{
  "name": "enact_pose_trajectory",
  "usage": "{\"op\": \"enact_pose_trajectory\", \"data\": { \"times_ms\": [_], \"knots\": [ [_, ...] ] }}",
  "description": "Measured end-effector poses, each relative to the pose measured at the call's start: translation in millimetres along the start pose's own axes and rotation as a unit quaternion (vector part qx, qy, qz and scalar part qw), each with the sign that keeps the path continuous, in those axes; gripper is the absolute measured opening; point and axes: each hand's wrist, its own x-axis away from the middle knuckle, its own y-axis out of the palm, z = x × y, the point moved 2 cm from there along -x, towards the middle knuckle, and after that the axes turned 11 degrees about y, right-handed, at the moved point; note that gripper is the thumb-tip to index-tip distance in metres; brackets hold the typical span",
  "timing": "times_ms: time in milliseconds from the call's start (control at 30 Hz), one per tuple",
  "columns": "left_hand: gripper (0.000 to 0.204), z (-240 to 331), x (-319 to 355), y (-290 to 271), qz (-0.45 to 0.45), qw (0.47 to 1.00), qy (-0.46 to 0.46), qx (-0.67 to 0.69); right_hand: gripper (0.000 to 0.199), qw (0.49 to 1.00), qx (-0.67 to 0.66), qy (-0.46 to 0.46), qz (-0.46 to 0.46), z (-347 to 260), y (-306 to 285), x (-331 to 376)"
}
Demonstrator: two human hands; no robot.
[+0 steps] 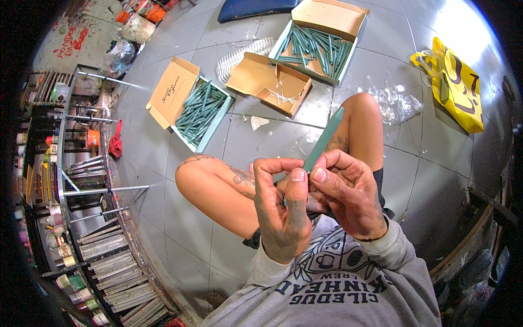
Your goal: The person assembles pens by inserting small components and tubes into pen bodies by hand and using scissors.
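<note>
I sit on a tiled floor with both hands raised in front of my chest. My left hand [280, 210] and my right hand [348, 193] pinch the near end of a long green stick [326, 137] that points up and away over my right knee. Thumbs and forefingers of both hands meet at its lower end. Ahead on the floor lie two open cardboard boxes filled with several similar green sticks, one box [196, 111] at left centre and another box [316, 46] further back.
An open, nearly empty cardboard box [272, 82] lies between the two filled ones. A yellow bag [455, 87] lies at right, clear plastic wrap [392, 103] beside my knee. Metal shelving [81, 180] with jars and stacked strips stands at left.
</note>
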Motion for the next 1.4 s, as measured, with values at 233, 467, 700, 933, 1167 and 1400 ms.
{"op": "enact_pose_trajectory", "data": {
  "times_ms": [233, 467, 700, 933, 1167, 1400],
  "knots": [
    [0.02, 0, 2, 0, 0.006, 1.0, 0.009, 0.005, 0.015, 1.0, -0.003, -0.001, 0.008, 0, 3, 1],
    [0.018, 5, 2, 1, 0.004, 1.0, 0.007, 0.004, 0.013, 1.0, -0.006, -0.014, 0.022, 2, 4, 0],
    [0.021, 0, 5, -1, 0.031, 0.996, 0.047, -0.065, 0.013, 0.998, -0.008, -0.061, 0.012, 5, 5, -1],
    [0.021, -13, 10, 2, 0.017, 0.98, 0.149, -0.128, 0.015, 0.975, 0.059, -0.208, 0.046, 9, 12, 5],
    [0.023, -10, 9, 11, 0.056, 0.997, 0.053, 0.0, 0.018, 0.982, 0.086, -0.166, 0.025, 1, 10, 4],
    [0.02, -13, 5, 6, 0.08, 0.995, 0.035, 0.045, 0.025, 0.975, 0.123, -0.18, 0.033, -2, 4, 6]
  ]
}}
